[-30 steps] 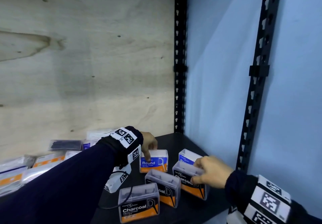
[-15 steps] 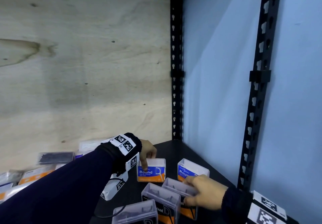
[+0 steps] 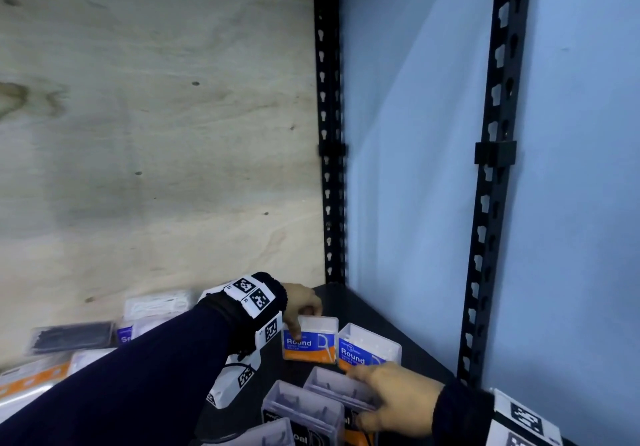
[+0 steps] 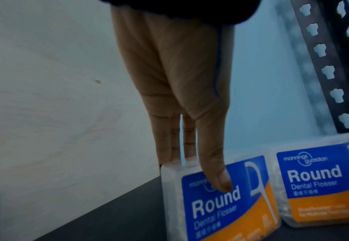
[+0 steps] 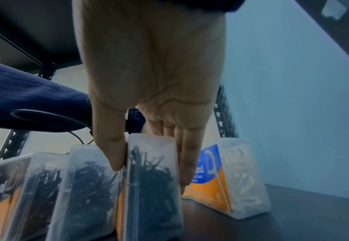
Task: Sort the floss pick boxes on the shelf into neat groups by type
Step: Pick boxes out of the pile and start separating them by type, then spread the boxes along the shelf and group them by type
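My left hand (image 3: pixel 304 321) pinches an upright blue-and-orange Round box (image 3: pixel 311 345), thumb (image 4: pixel 217 171) on the label and fingers behind its top edge. A second Round box (image 3: pixel 369 348) stands just to its right, near the shelf's back corner. My right hand (image 3: pixel 360 399) grips a clear Charcoal box (image 3: pixel 329 385) of black picks from above, thumb (image 5: pixel 112 146) on one face and fingers (image 5: pixel 188 163) on the other. Two more Charcoal boxes (image 3: pixel 301 407) (image 3: pixel 266 435) stand in a row in front of it.
Loose boxes lie in a pile (image 3: pixel 86 341) along the plywood back wall (image 3: pixel 156 133) at the left. Black perforated uprights (image 3: pixel 330 133) (image 3: pixel 491 203) and a blue side wall (image 3: pixel 408 168) close off the right. Bare black shelf (image 3: pixel 408 334) shows behind the Round boxes.
The head view has tilted up, so the boxes sit lower in frame. The Round box in my left hand now stands closer to the second one. My right hand keeps its hold.
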`<state>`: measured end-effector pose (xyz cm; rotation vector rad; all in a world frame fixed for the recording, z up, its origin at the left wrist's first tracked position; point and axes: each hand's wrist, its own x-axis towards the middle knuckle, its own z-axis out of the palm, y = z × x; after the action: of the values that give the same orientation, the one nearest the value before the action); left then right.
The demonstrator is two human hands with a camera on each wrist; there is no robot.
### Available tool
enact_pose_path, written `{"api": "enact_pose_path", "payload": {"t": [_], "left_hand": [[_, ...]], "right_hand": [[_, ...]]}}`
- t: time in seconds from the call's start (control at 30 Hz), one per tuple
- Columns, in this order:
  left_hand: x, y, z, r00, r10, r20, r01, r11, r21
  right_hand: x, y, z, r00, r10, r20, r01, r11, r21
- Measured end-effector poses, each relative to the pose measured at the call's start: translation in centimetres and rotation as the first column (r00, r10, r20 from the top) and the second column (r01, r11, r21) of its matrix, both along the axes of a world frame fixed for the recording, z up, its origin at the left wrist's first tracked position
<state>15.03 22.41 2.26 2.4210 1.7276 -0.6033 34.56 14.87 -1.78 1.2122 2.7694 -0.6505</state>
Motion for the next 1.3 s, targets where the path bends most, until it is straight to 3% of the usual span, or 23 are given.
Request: {"api": "enact_pose_path", "payload": {"t": [0.13,0.33,0.47,0.67,0.93,1.07,1.3], "left_hand": [[-0.5,-1.0,0.6,0.999,0.043,0.030,-0.043,0.999,-0.010],[-4.2,-4.8,2.4,0.990,0.108,0.090,-0.114,0.991,0.072],[-8.4,-8.4,3.7,0.973,0.196,0.122,-0.209,0.973,0.103],[-15.7,-15.5,5.0,0.917,0.375,0.139,-0.399,0.884,0.246],[-22.0,-21.4,5.0,0.830,0.558,-0.005,-0.525,0.784,0.332],[-23.6,-20.8,4.2,0.802,0.597,-0.024,-0.559,0.765,0.321],[-24.3,-17.3,3.2,0.793,0.604,-0.081,-0.565,0.778,0.274]], "right_hand": [[0.0,0.0,1.0,0.999,0.015,0.043,-0.016,0.999,0.034],[-2.0,-0.8,5.7,0.995,0.104,0.009,-0.103,0.969,0.223],[-5.4,-2.1,9.2,0.977,0.190,-0.092,-0.161,0.952,0.260],[-12.2,-3.2,12.4,0.955,0.282,-0.089,-0.231,0.898,0.375],[-22.0,-1.0,10.6,0.964,0.248,0.097,-0.266,0.887,0.379],[-25.1,-0.1,8.6,0.942,0.204,0.268,-0.298,0.874,0.383],[-27.0,0.8,7.0,0.901,0.175,0.397,-0.342,0.850,0.400]]}}
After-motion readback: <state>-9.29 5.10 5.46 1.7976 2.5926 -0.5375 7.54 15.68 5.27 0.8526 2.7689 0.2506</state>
